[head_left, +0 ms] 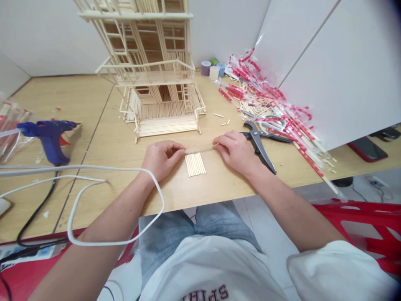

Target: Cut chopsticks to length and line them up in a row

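A thin, straight, see-through strip (200, 150) spans the space between my hands, just above a row of short wooden sticks (196, 164) laid side by side on the table. My left hand (163, 158) pinches its left end between thumb and forefinger. At the other end, my right hand (233, 151) has its fingers closed on the strip, palm resting near the tabletop. Whether the strip is a ruler I cannot make out. Beyond my hands stands a multi-storey model house (156, 79) built of wooden sticks. Black-handled cutters (259, 146) lie right beside my right hand.
A blue glue gun (46, 136) stands at the left, and a white cable (119, 242) loops over my left forearm. Scissors (272, 124), red-and-clear wrappers (247, 79) and loose sticks pile up at right. Small spools (206, 68) sit behind. A phone (367, 149) lies far right.
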Available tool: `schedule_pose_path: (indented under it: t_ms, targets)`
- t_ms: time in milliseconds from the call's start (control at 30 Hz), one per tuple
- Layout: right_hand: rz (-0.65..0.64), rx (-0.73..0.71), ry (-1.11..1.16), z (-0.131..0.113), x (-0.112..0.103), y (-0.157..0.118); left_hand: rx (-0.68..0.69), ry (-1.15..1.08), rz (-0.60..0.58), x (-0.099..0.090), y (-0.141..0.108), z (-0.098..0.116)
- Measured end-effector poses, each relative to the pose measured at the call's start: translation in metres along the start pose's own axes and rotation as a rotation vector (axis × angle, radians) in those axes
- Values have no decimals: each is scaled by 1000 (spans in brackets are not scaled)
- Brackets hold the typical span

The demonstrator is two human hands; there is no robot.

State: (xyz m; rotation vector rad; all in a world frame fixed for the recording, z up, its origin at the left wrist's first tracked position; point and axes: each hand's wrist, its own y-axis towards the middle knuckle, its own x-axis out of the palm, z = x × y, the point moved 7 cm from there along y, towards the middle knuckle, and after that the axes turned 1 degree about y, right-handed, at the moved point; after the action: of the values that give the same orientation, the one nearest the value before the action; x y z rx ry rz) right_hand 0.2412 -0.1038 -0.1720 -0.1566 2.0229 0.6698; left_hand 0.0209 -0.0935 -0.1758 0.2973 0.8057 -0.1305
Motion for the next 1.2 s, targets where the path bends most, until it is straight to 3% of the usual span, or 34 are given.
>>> schedule_pose_path:
  t_ms: [967, 1067, 1200]
  targets:
    - [20, 2, 1, 0, 1, 0, -29, -64, -10, 1, 1, -6]
    - [77, 5, 11, -3, -5, 1, -39, -93, 10, -2, 1, -9]
    - [283, 11, -5, -13, -29, -2, -73, -20, 110, -19, 2, -10]
